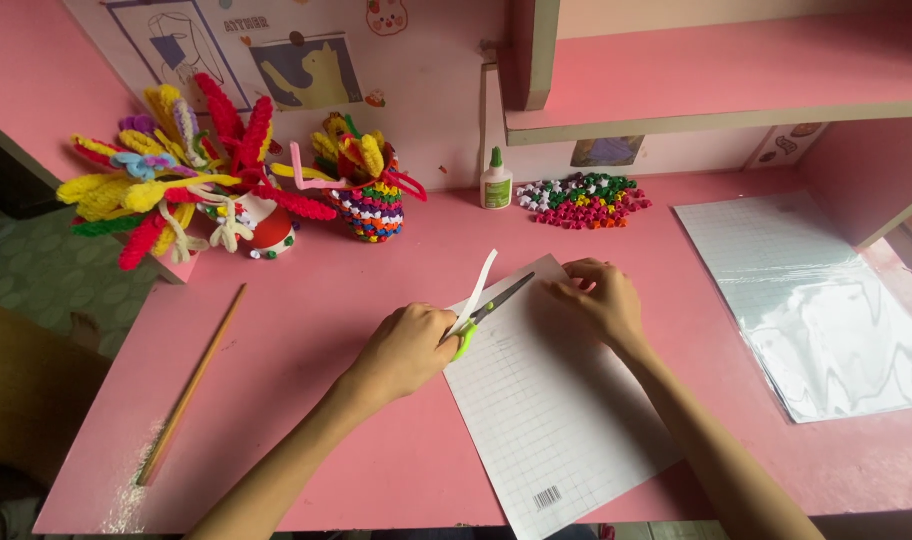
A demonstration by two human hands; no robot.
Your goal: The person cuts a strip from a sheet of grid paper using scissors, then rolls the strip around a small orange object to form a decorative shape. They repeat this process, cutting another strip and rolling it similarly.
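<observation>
On the pink desk (306,330), her left hand (406,348) gripped green-handled scissors (484,310), blades angled up-right along the grid paper's (551,400) left edge, while her right hand (601,298) lay open, flat on its top.

A pink tabletop (306,330) fills the frame under soft, even light. A pink shelf (736,75) juts out at upper right. A pale wall (426,90) with drawings stands at upper centre, and green patterned floor (36,270) shows at left.

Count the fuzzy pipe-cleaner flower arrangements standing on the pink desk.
2. The large multicoloured pipe-cleaner bouquet stands at the back left; the smaller one in a beaded pot stands right of it, beside the glue bottle.
</observation>
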